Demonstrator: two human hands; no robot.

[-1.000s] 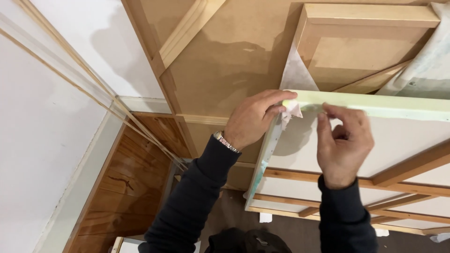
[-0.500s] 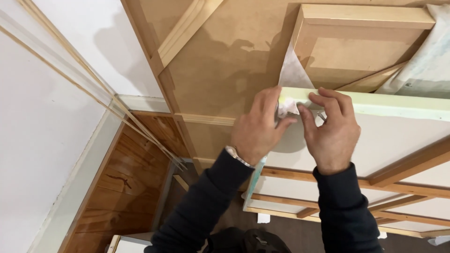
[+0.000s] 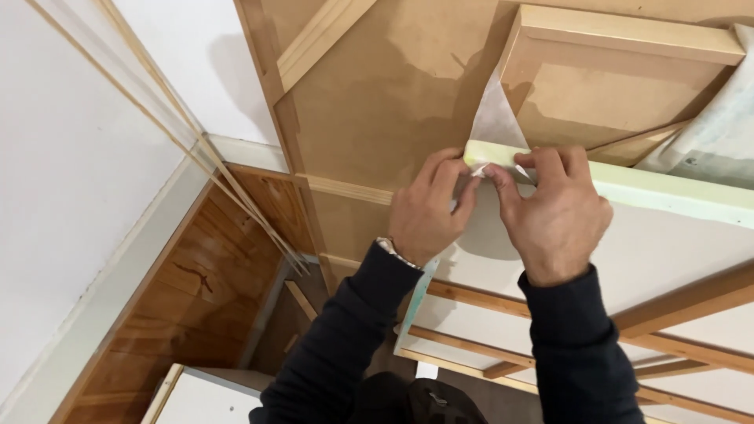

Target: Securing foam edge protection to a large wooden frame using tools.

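My fingers (image 3: 459,177) of both hands, left hand (image 3: 428,212) and right hand (image 3: 554,212), pinch the canvas (image 3: 667,235) corner fold at centre frame.

Both hands meet at the canvas corner (image 3: 491,157), boards (image 3: 393,86) behind it.

We seem to be in a picture-framing or painting workshop — stretched canvases (image 3: 660,259) on bare wooden stretcher bars fill the view toward four o'clock, brown backing boards (image 3: 393,102) lean at twelve o'clock, thin wooden strips (image 3: 157,118) rest against a white wall (image 3: 63,173) at ten o'clock — above a wood floor (image 3: 196,290).
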